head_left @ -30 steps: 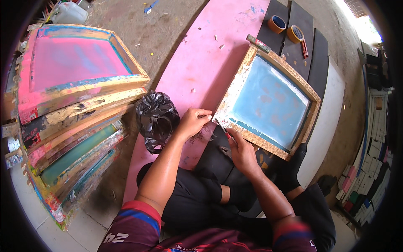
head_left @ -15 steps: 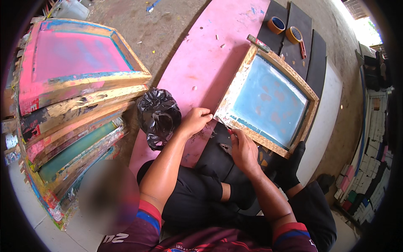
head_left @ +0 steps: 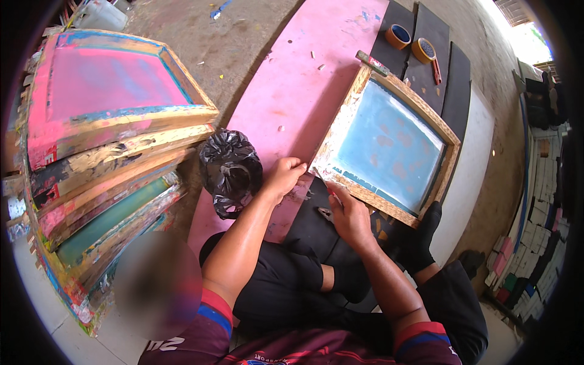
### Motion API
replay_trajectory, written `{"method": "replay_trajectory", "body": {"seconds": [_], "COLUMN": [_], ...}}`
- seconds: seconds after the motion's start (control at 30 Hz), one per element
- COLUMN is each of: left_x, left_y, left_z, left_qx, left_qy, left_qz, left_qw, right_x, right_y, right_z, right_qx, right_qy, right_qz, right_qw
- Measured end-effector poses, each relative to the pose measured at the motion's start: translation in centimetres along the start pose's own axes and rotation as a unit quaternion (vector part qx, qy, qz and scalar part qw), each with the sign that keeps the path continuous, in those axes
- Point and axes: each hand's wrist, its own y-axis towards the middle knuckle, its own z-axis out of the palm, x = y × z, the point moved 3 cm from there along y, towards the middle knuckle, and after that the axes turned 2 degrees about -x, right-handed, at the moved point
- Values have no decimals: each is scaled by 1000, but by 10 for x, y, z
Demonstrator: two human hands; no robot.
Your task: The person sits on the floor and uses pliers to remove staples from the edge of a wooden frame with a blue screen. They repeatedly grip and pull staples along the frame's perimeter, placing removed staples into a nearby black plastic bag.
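A wooden screen-printing frame (head_left: 389, 213) with blue mesh (head_left: 383, 143) lies tilted in front of me, its near left corner closest to my hands. At that corner the fingertips of my left hand (head_left: 285, 177) are pinched together; whatever is between them is too small to make out. My right hand (head_left: 353, 216) is closed round a red-handled screwdriver (head_left: 330, 191), its thin metal shaft pointing at the same corner. My foot in a black sock (head_left: 431, 225) touches the frame's near right corner. Pliers (head_left: 325, 213) lie on the black board beside my right hand.
A black plastic bag (head_left: 230, 170) sits by my left forearm on the pink board (head_left: 286, 91). Paint-stained frames (head_left: 121, 115) are stacked at left. Two tape rolls (head_left: 398, 36) and a red cutter (head_left: 437, 72) lie on black boards beyond. A bar (head_left: 372, 63) sits at the frame's far corner.
My right hand and the screwdriver have shifted slightly left and up toward the frame's corner. My left hand stays almost where it was.
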Motion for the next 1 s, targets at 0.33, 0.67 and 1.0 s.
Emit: {"method": "replay_trajectory", "body": {"seconds": [0.33,0.67,1.0], "left_x": [2,15,11], "left_y": [-15,-19,-22], "left_z": [15,26,38], "left_qx": [20,-24,-101], "left_qy": [-184,-276,-305], "left_qz": [-69,-64,-63], "left_qw": [980,959,945], "right_x": [-1,6,2], "right_y": [2,2,10], "right_z": [4,5,8], "right_qx": [-35,-23,0], "right_qy": [-10,-97,-107], "right_qz": [-74,-62,-50], "right_qw": [997,993,993]}}
